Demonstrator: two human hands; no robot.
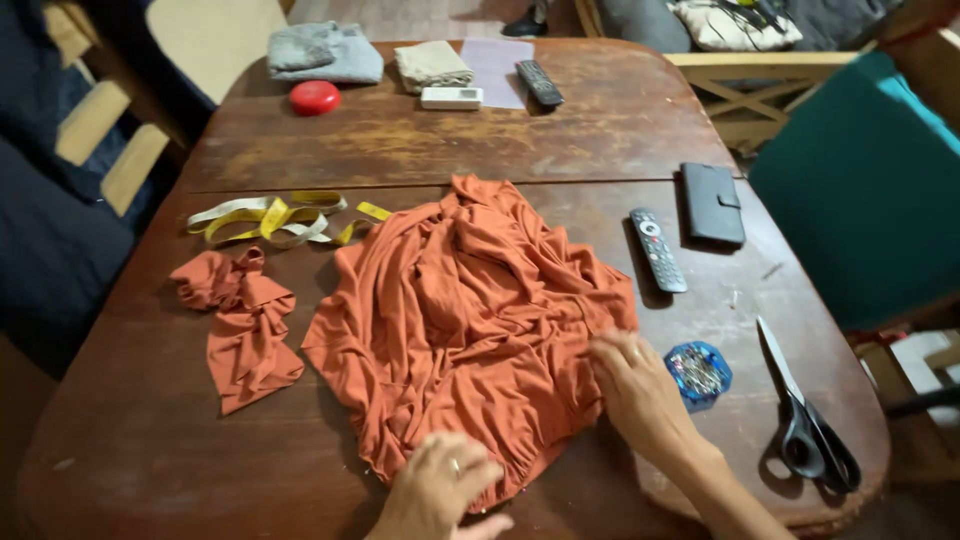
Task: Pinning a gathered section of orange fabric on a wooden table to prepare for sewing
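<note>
The left hand (440, 490) rests at the near edge of the orange garment (465, 320), fingers curled loosely with the fingertips on the cloth's hem. Its wrist is cut off by the bottom of the picture, and whether the fingers pinch the fabric or only press on it cannot be made out. The right hand (635, 385) lies flat and spread on the garment's right near edge, palm down, forearm running off to the lower right corner. It holds nothing.

The garment lies crumpled in heavy folds at the middle of the wooden table (130, 440), directly in front of both hands and touching both. Its shape under the folds is hard to tell.

Just beside the right hand, on its right, sits a blue pin box (698, 373). Farther right lie black-handled scissors (805, 415), blades pointing away from the person. Beyond the right hand are a grey remote (658, 249) and a black wallet (711, 203).

To the left of the garment, apart from it, lies a smaller orange cloth piece (240, 325), bunched at its top. Above that is a yellow measuring tape (280, 217), loosely coiled.

At the far edge stand folded grey cloth (323, 52), a red round tin (314, 97), folded beige cloth (432, 66), a white remote (451, 97) and a black remote (539, 83).
</note>
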